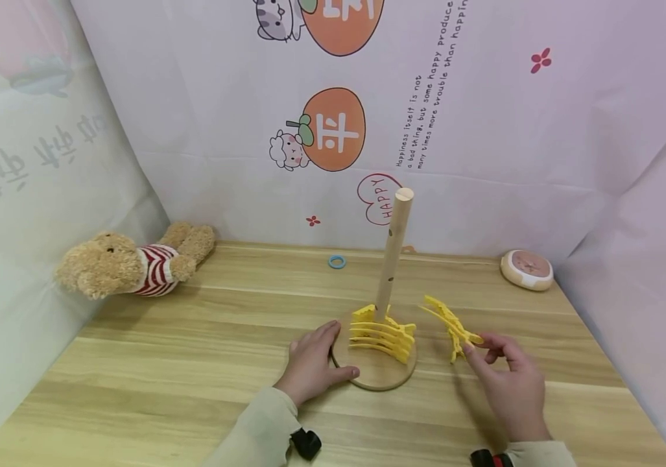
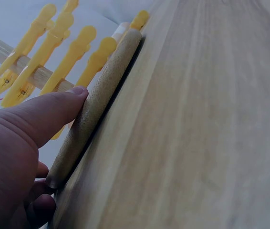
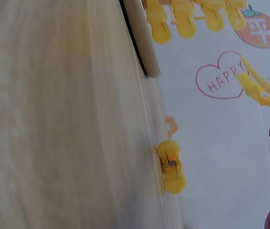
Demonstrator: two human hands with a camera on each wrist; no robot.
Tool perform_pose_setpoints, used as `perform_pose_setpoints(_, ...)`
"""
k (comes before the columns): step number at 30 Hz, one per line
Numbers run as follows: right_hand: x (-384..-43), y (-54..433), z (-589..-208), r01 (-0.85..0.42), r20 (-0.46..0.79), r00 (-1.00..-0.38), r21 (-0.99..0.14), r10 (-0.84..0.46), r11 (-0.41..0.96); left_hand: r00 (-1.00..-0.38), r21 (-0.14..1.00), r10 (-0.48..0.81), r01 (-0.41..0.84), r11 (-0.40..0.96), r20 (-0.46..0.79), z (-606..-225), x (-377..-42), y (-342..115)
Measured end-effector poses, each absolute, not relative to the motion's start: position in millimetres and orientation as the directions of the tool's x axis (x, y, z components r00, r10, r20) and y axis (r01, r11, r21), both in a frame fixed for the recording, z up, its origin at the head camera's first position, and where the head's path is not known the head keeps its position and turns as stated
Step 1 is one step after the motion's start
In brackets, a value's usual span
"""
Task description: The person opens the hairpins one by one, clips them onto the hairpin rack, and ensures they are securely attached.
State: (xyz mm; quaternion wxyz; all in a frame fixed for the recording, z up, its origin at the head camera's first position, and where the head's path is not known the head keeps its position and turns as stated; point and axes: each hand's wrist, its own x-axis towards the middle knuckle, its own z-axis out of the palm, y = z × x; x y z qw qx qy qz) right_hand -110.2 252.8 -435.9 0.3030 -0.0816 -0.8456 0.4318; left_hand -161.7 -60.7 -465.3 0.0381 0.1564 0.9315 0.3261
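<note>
A wooden stand has an upright post (image 1: 393, 253) on a round base (image 1: 375, 377). Several yellow hair clips (image 1: 382, 338) sit one above another low around the post. My left hand (image 1: 309, 371) holds the base's left edge, its thumb (image 2: 61, 109) on the rim and some fingers partly hidden behind it. To the right of the stand, my right hand (image 1: 513, 389) pinches a yellow hair clip (image 3: 259, 90) by its handle end, above the table. In the right wrist view its two arms are spread apart. Below it a further yellow clip (image 3: 172, 166) lies on the table.
A teddy bear (image 1: 157, 269) in a striped top lies at the back left. Near the back edge is a blue ring (image 1: 336, 261). A round white-and-pink device (image 1: 527, 269) sits at the back right. Printed cloth (image 1: 227, 162) walls the table's back and sides.
</note>
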Motion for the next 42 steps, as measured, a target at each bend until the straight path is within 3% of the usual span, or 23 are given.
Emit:
perform_pose_setpoints(19, -100.0, 232.6, -421.8, -0.275, 0.478, -0.837, -0.788, 0.266, 0.551, -0.949, 0.620, 0.313, 0.263, 0.739, 0.030, -466.5, -162.1, -60.6)
perform_pose_setpoints(31, -108.1, 219.9, -419.7, -0.362, 0.534, -0.834, -0.723, 0.142, 0.588, -0.951, 0.616, 0.306, 0.260, 0.743, 0.032, -466.9, -162.1, -60.4)
perform_pose_setpoints(42, -119.2, 221.4, -416.0, -0.346, 0.481, -0.873, -0.732, 0.085, 0.587, -0.951, 0.613, 0.309, 0.260, 0.746, 0.026, -466.3, -162.2, -59.6)
